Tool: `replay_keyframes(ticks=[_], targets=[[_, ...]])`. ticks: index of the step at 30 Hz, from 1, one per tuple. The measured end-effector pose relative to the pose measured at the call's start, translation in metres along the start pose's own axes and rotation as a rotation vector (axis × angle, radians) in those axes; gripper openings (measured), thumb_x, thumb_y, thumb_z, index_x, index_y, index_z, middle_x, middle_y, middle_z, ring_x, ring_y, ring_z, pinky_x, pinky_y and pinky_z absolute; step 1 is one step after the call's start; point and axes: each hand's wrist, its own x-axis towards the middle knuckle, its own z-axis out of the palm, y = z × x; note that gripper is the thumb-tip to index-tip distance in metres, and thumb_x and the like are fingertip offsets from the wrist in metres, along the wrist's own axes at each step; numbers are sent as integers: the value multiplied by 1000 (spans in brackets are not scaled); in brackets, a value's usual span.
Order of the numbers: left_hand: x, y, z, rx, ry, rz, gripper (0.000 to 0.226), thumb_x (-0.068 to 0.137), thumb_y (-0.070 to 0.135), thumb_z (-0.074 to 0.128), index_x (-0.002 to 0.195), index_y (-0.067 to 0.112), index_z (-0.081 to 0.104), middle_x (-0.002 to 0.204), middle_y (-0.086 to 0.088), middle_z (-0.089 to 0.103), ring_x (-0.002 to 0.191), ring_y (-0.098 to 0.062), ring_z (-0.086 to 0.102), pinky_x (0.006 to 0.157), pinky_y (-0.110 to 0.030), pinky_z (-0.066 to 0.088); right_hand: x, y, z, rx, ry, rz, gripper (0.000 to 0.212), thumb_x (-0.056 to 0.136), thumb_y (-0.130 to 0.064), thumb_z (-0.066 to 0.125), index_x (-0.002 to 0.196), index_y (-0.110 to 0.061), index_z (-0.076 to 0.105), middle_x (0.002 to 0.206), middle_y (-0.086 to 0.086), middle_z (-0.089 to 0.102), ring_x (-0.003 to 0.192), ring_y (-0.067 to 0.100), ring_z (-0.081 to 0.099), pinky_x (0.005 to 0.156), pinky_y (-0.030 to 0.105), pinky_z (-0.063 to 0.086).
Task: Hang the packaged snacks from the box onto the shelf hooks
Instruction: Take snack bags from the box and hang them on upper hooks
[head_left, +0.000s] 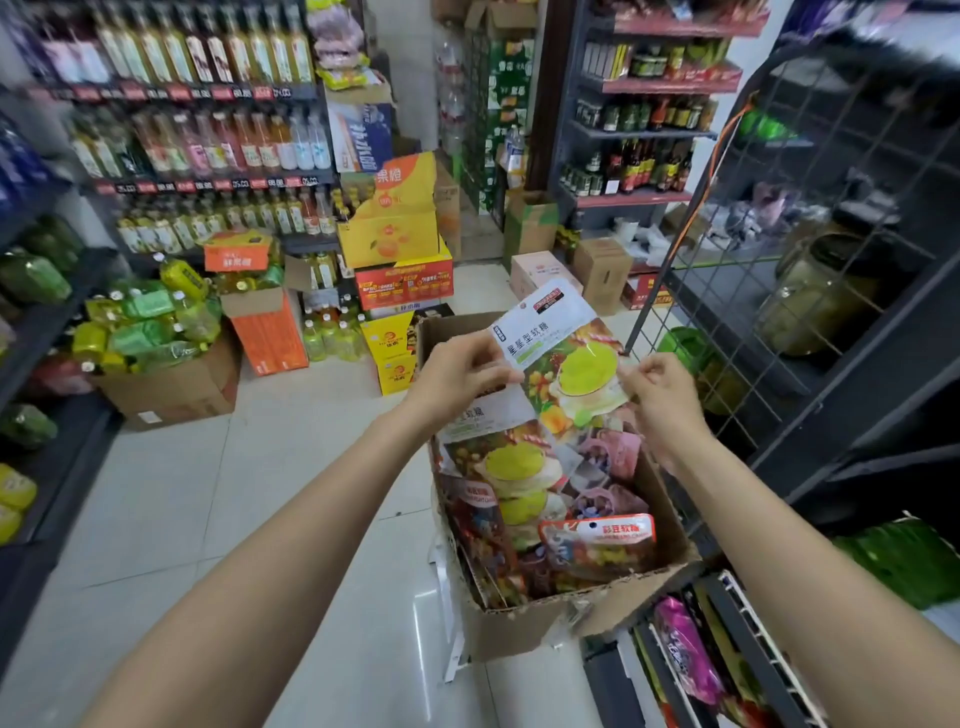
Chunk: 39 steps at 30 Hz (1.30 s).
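A snack packet (566, 353) with a white top and a green cup picture is held up above the open cardboard box (524, 623). My left hand (457, 379) pinches the packet's left edge. My right hand (660, 395) pinches its lower right corner. The box holds several more snack packets (519, 488), among them a red one (597, 540) lying near the front. The dark wire grid rack (810, 218) stands to the right of the box; I cannot make out its hooks.
Bottle shelves (197, 140) line the left side, with drink crates (156, 332) on the floor below. Stacked orange and yellow cartons (400, 249) stand behind the box. Lower right, a shelf rail (748, 639) carries pink packets (685, 644). White tiled floor (249, 493) spreads to the left.
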Motion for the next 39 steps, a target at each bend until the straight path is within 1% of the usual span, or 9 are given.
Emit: replay_keyframes(ticks=[4,8,11,14,18,21,26,32,39], targets=[[10,37,-14,-57,122,34,18,77,28,75,86,19,62,70,4,56,64,-9,50,57,-22,35,-18,-42,-18,233,-24,16,16,96,-3,49,94,-18,54,99,9,64,82,21,65,62,34,58],[12,82,-28,-161,110,26,78,77,26,76,139,2,36,60,9,54,61,0,54,60,-19,38,-43,-83,-41,267,-55,-81,18,95,-2,48,90,-14,61,83,3,66,74,19,62,70,39,55],[12,111,-38,-117,55,139,37,81,33,71,105,6,64,60,8,57,62,-12,51,57,-26,34,-69,-107,-63,290,-13,-122,24,94,2,46,82,-15,59,83,2,63,73,18,62,71,41,56],[1,149,-36,-111,-10,269,46,84,36,66,78,-9,60,68,-9,52,55,-11,39,53,-23,27,-104,-126,-92,245,98,-167,24,90,4,51,75,-14,56,76,4,62,67,18,62,64,37,57],[-19,207,-20,-25,-101,471,47,86,31,65,52,8,42,51,2,28,44,-6,21,45,-19,18,-159,-148,-138,2,219,-287,21,86,-15,67,68,-11,57,64,1,61,57,11,59,55,27,53],[-32,250,7,30,-195,644,50,86,35,65,55,4,40,52,-3,25,47,-13,21,50,-26,15,-205,-168,-170,-124,283,-380,26,83,-32,68,81,-6,69,75,5,70,64,11,63,59,25,49],[-78,331,67,34,-337,791,52,83,40,66,58,2,43,55,-5,28,50,-17,24,53,-30,16,-276,-190,-229,-63,518,-529,6,87,-17,66,92,-15,69,89,1,74,85,17,71,73,30,57],[-153,424,133,-50,-317,900,26,79,47,67,71,23,70,64,10,61,54,-6,51,52,-26,34,-383,-193,-307,-272,890,-676,52,88,-8,64,133,-29,47,99,-3,66,90,5,66,71,19,56],[-277,519,203,-144,-123,1114,30,89,47,55,88,21,70,85,5,58,80,-17,57,65,-33,41,-519,-187,-403,-481,1236,-570,25,90,-16,62,111,-28,68,99,-20,65,92,1,60,81,13,48]])
